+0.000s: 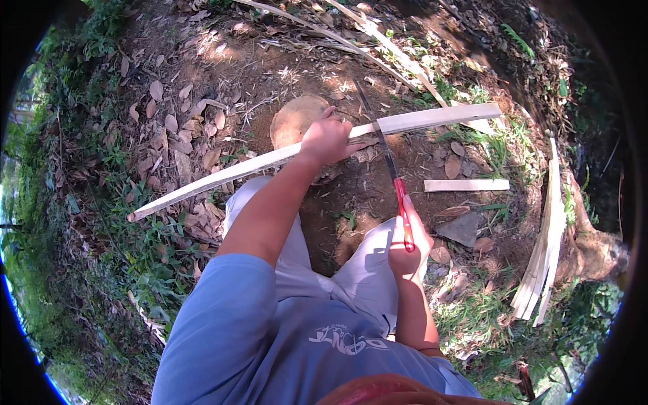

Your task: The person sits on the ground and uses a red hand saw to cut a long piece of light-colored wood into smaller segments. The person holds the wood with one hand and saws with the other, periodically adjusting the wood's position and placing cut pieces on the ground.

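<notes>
In the head view, the left hand (326,140) is closed around a long pale wooden strip (270,159), which runs across the scene from near left to far right, above a round stump (294,118). The right hand (407,244) has its fingers wrapped tight on the red handle of a saw (390,169); its dark blade crosses the strip just right of the left hand. A short board (466,185) lies on the ground to the right, and a bundle of thin slats (545,256) lies further right.
</notes>
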The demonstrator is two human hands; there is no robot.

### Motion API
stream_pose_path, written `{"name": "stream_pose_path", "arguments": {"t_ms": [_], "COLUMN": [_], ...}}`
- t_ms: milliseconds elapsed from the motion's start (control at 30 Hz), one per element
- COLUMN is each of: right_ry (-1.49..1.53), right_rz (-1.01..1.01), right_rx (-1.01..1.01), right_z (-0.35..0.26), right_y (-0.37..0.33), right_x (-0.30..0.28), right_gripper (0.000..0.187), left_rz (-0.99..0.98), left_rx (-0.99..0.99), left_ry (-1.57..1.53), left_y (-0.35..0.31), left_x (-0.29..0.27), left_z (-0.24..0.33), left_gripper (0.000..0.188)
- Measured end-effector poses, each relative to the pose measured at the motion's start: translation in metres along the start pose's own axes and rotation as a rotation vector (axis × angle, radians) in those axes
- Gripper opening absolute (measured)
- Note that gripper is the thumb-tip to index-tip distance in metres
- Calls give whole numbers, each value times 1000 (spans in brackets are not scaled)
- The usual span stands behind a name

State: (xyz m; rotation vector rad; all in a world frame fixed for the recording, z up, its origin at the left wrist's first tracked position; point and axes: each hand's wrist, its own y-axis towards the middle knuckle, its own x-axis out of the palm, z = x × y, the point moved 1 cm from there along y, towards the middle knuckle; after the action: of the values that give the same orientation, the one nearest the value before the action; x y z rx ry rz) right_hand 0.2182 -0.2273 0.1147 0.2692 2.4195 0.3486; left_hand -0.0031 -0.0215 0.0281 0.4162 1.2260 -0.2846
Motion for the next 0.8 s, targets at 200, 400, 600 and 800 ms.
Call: {"name": "stream_pose_path", "arguments": {"t_ms": [200,400,600,800], "right_ry": [4,8,105,99], "right_rz": [-8,-58,-56,-43], "right_rx": [4,-2,-1,49], "right_z": [6,0,8,-6], "right_y": [1,11,14,28], "right_x": [0,5,1,-5], "right_gripper": [45,48,42,43], "left_rz": [7,-31,-31,-36], "left_rx": [-13,-28,-29,-43], "left_ry": [24,58,75,37], "left_y": [1,3,4,6], "left_x": [6,13,14,3], "left_z": [-1,-6,-6,0], "left_gripper": [56,46,48,56]}}
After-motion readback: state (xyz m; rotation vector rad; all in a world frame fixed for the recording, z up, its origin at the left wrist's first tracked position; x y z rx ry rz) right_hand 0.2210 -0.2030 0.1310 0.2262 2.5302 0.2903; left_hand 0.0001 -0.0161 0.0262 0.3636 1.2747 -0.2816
